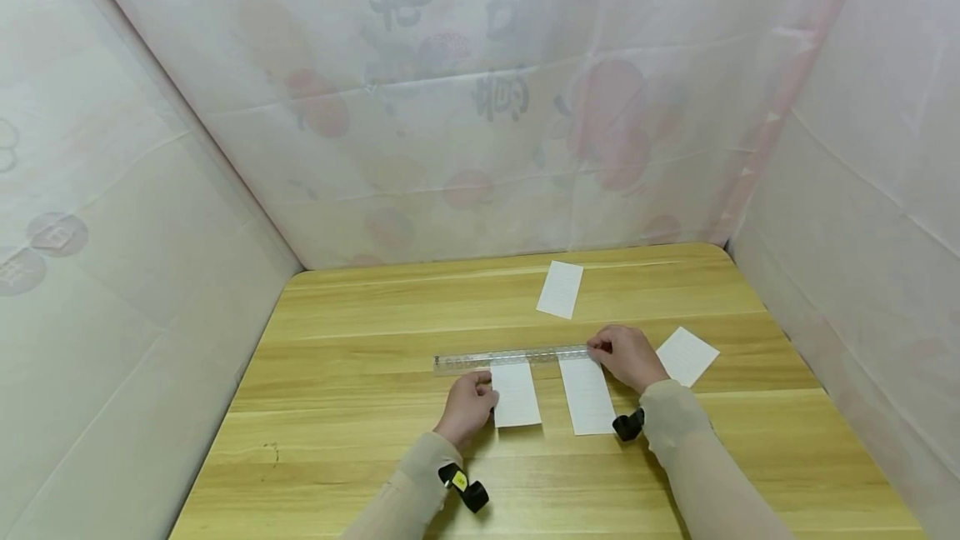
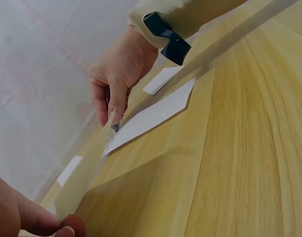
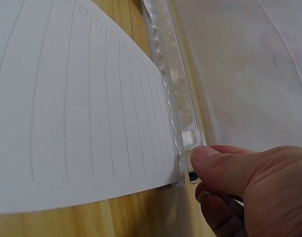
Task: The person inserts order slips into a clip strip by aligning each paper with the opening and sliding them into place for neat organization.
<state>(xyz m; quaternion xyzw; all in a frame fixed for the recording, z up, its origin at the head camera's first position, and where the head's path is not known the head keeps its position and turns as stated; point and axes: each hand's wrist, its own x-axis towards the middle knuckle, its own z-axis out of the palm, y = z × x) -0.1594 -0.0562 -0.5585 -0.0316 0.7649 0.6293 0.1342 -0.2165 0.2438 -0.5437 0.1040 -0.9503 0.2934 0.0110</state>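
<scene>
A clear plastic ruler (image 1: 461,362) lies crosswise on the table, over the top edges of two white paper slips. My right hand (image 1: 628,357) pinches the ruler's right end between thumb and fingers, as the right wrist view shows up close. The left slip (image 1: 515,397) has its left edge between my left thumb and fingers. In the left wrist view this slip stands tilted up off the wood, with my left hand (image 2: 29,212) at its near edge. The right slip (image 1: 587,397) lies beside it; ruled lines and small boxes show on it in the right wrist view.
One more white slip (image 1: 560,289) lies farther back on the wooden table (image 1: 337,440). Another slip (image 1: 687,356) lies to the right, close to my right wrist. Pale printed sheets (image 1: 450,148) stand along the table's back and both sides.
</scene>
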